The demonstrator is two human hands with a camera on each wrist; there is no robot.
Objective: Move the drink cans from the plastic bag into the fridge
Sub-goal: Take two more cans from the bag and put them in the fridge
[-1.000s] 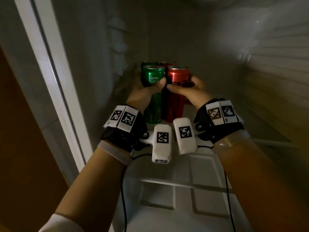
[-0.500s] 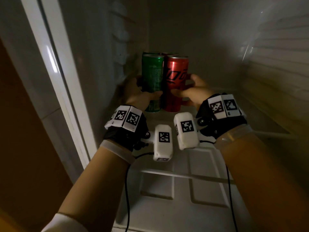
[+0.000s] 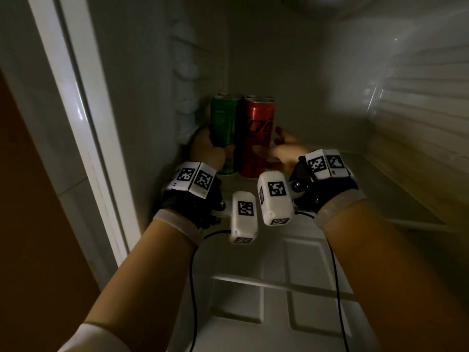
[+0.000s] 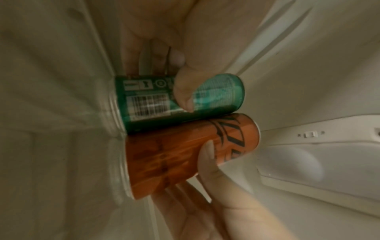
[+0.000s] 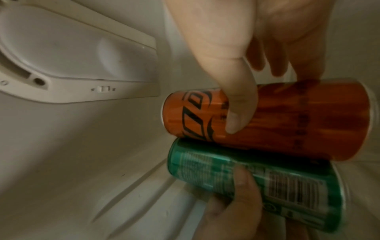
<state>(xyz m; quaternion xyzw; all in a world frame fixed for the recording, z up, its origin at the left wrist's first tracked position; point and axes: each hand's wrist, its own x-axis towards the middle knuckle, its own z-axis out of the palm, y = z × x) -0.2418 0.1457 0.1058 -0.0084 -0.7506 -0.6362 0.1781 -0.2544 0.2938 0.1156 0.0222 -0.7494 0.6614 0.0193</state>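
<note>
A green can (image 3: 223,128) and a red can (image 3: 258,130) stand upright side by side on the fridge floor (image 3: 253,252), near the back left corner. My left hand (image 3: 206,151) grips the green can low down; its thumb (image 4: 185,92) curls over the label. Beside the red can, my right hand (image 3: 284,151) has its fingers spread. Only its thumb (image 5: 239,107) lies against the red can (image 5: 304,116). The green can (image 5: 218,165) touches the red one along its side. No plastic bag is in view.
More can tops (image 3: 257,97) show just behind the front pair. The ribbed left fridge wall (image 3: 186,72) is close to my left hand. A glass shelf (image 3: 396,199) lies to the right. The door frame (image 3: 83,128) runs down the left. A light housing (image 5: 72,53) sits overhead.
Both cans went deeper into the fridge and now stand in front of the earlier cans. My right hand's fingers have come off the red can and spread; my left hand still grips the green one.
</note>
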